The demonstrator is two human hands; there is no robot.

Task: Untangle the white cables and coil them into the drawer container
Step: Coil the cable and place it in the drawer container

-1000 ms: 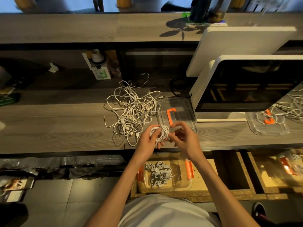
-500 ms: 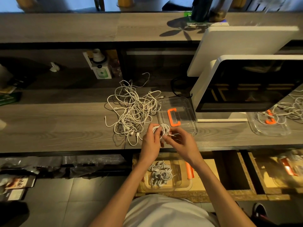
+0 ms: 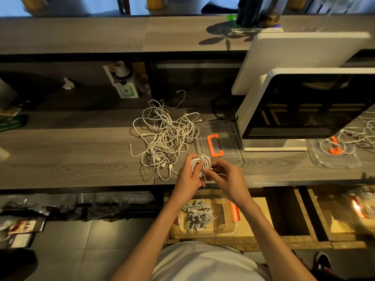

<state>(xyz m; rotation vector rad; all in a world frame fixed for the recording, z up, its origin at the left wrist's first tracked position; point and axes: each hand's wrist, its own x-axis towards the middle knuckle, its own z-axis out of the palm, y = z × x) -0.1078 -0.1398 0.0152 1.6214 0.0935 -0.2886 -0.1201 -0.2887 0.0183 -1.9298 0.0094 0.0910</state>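
A tangle of white cables (image 3: pixel 164 136) lies on the wooden counter. In front of it my left hand (image 3: pixel 188 179) grips a small coil of white cable (image 3: pixel 199 162) above the counter's front edge. My right hand (image 3: pixel 225 177) pinches the coil's loose end from the right. Below the hands, an open drawer holds a clear container (image 3: pixel 229 222) with several coiled white cables (image 3: pixel 197 214) inside. Its clear lid with an orange handle (image 3: pixel 220 142) rests on the counter just behind the hands.
A white machine (image 3: pixel 304 110) with a dark window stands at the right. Beside it sits another clear lid (image 3: pixel 332 157) with loose cables on it. A second open drawer (image 3: pixel 349 211) is at the far right. A white box (image 3: pixel 123 86) stands at the back.
Both hands have shifted slightly toward the counter with the coil, and the right hand has moved closer in against the coil.
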